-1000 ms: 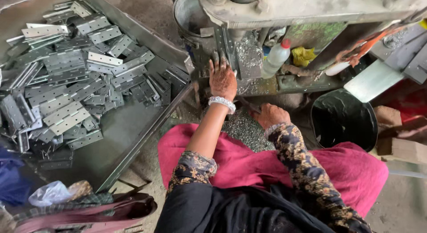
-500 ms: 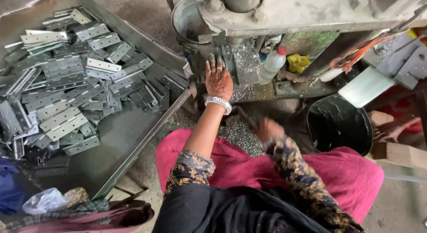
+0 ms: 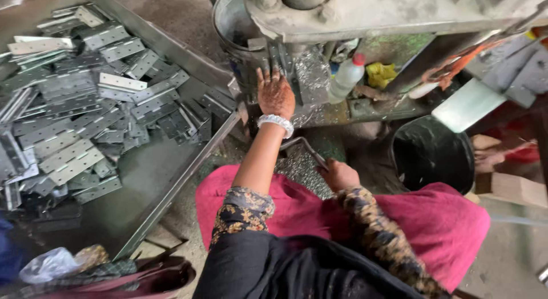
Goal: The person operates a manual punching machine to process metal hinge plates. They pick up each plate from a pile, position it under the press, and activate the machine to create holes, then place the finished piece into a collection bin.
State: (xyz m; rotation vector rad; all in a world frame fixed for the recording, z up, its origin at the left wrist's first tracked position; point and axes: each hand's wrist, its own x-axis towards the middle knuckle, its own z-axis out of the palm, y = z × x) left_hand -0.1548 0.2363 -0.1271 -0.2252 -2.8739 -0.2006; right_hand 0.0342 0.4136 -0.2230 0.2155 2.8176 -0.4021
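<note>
The press (image 3: 365,13) was touched by the spread left fingers (image 3: 268,76), as if a part were being seated. Hinge plates (image 3: 85,110) were heaped left of them, within reach. A handle (image 3: 305,148) was gripped by the right hand (image 3: 339,174).
</note>
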